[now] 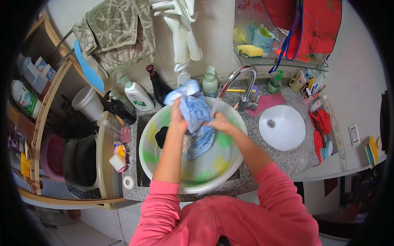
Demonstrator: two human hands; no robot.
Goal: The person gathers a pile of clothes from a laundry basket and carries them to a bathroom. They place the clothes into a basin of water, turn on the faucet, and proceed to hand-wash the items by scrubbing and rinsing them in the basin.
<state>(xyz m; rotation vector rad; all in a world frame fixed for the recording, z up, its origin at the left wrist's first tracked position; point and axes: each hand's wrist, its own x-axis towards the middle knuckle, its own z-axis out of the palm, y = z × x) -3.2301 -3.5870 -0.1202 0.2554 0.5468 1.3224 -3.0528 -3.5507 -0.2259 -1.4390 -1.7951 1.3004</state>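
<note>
My left hand grips a bunched piece of light blue wet cloth, lifted over a large white plastic basin. Beside the running tap, my right hand holds the cloth's right side, its fingertips partly hidden by the fabric. The cloth's lower end hangs into the basin. Water runs from the curved chrome faucet close by my right hand. Inside the basin, a black cloth item and a pale cloth lie partly behind my left forearm. Green and yellow patches colour the basin.
Pump bottles line the wall behind the basin. A soap dish sits at the left, near an open washing machine. To the right are a small white sink and a red cloth. Rubber gloves hang above.
</note>
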